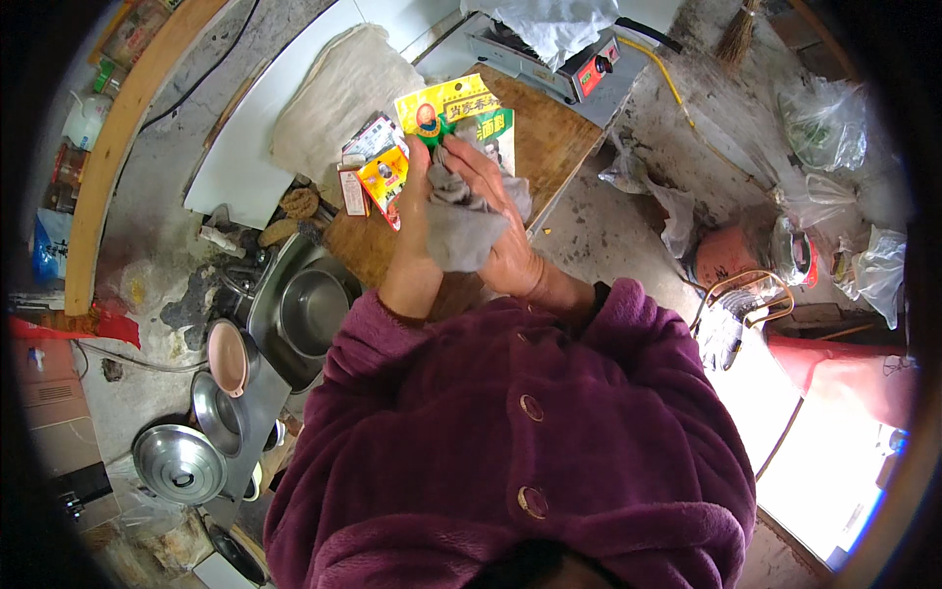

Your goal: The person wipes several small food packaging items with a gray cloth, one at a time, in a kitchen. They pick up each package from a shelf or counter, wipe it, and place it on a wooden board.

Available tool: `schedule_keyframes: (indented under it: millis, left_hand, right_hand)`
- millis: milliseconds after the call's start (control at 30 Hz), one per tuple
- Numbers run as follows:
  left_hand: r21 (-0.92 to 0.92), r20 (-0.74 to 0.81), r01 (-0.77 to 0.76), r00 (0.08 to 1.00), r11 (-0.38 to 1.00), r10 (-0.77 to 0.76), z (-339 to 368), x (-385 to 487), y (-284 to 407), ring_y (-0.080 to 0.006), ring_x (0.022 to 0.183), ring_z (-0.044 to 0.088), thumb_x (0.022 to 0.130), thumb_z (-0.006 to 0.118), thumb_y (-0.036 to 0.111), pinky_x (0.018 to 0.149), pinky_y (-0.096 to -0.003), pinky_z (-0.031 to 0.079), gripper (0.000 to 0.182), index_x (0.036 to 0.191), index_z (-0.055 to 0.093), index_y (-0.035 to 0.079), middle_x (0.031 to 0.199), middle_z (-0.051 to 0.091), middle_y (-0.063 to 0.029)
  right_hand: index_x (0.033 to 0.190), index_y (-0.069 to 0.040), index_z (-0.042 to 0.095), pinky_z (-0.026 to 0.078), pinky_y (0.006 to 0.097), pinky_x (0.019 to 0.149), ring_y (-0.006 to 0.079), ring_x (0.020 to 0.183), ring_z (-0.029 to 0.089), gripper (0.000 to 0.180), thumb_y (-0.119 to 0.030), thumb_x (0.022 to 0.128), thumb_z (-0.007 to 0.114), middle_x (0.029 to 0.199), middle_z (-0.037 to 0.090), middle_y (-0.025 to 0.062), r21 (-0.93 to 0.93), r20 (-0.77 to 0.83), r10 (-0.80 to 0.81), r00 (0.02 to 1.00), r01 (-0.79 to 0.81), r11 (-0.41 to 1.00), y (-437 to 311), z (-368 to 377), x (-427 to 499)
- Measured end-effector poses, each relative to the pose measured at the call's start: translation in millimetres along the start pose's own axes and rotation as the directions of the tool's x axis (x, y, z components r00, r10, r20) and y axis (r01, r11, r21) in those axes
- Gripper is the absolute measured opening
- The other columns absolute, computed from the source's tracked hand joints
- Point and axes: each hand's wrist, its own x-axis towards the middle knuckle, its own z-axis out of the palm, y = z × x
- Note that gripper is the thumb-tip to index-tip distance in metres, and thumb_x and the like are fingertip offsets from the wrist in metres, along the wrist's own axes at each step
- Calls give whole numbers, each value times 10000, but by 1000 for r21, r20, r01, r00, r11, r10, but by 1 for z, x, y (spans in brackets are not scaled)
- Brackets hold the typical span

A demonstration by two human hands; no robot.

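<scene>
Between my left hand (412, 221) and my right hand (500, 221) is a grey cloth (467, 235), pressed by the palms and fingers of both hands. Its loose folds hang below and to the right of the fingers. Just beyond the fingertips a yellow and green seasoning packet (456, 96) lies on a wooden board (567, 132). To the left of it are a smaller yellow and red packet (384, 177) and a small narrow box (353, 193). The hands cover part of the packets, and whether they touch them I cannot tell.
A gas stove (544, 62) under a plastic bag (559, 26) stands beyond the board. A beige cloth (338, 103) lies at the upper left. On the left are a sink (268, 324) with a metal pot (315, 313), a pink basin (227, 357) and a lidded pot (180, 460). Bags hang right.
</scene>
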Motion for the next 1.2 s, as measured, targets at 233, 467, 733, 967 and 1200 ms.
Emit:
schedule_keyframes:
  millis: [233,467,733,967,1200]
  left_hand:
    - [143,-40,-146,987,979,153,-12,2,-5,-184,1067,569,983,438,413,915,-340,475,397,1265,507,142,1191,577,-51]
    - [-19,7,-15,1000,1000,15,9,-22,-8,-206,1099,580,992,392,465,940,-384,473,523,1339,445,76,1260,556,-61]
    - [34,-53,-98,994,995,100,6,-23,23,-193,970,627,972,427,497,870,-360,509,526,1249,535,63,1128,633,-62]
    - [728,243,-470,858,499,453,-14,-21,-3,-162,1159,505,989,442,356,966,-328,444,457,1363,396,98,1286,492,-51]
    - [39,41,21,999,999,-22,-6,-26,-7,-169,1054,593,999,412,363,902,-329,484,419,1289,491,73,1178,587,-45]
  right_hand:
    - [1285,28,510,308,418,1088,351,1307,393,511,-152,812,584,1406,423,179,-168,107,-154,982,171,971,13,-4,40]
    - [1308,-9,491,332,435,1068,391,1292,392,600,-40,714,573,1374,439,183,-316,3,-94,996,90,944,31,-18,50]
    - [1404,-10,390,272,419,1108,363,1332,356,729,-66,707,596,1444,374,186,-94,153,-51,987,66,993,1,8,-27]
    - [1388,13,402,305,409,1091,352,1320,381,638,-118,800,610,1428,393,185,-103,153,-204,967,221,970,-5,9,29]
    - [1180,-43,585,398,433,1001,385,1205,478,490,-30,691,608,1293,523,180,-284,-17,-229,973,214,934,15,-2,65]
